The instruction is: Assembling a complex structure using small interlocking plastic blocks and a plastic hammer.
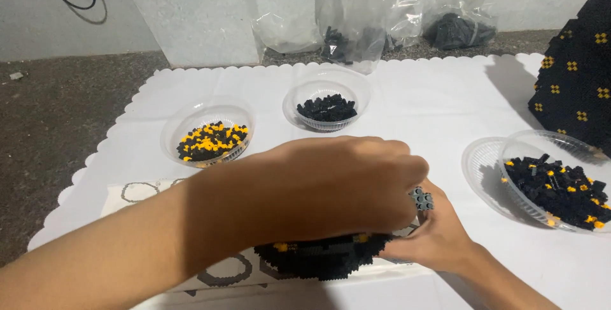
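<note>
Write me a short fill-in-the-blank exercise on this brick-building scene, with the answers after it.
1. The left hand lies over a dark, rounded model of small ___ and yellow bricks.
2. The right hand pinches a small ___ brick.
3. The clear plastic bowl farthest back holds only ___ bricks.
4. Everything rests on a ___ scallop-edged sheet.

Missing words: black; grey; black; white

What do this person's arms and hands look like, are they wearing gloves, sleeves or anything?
Both are bare. The left hand has no glove, and its forearm shows no sleeve right down to the frame's edge. The right hand is likewise ungloved, and its wrist is uncovered. No watch, bracelet or ring is visible on either, though much of the right hand is hidden behind the left.
</note>
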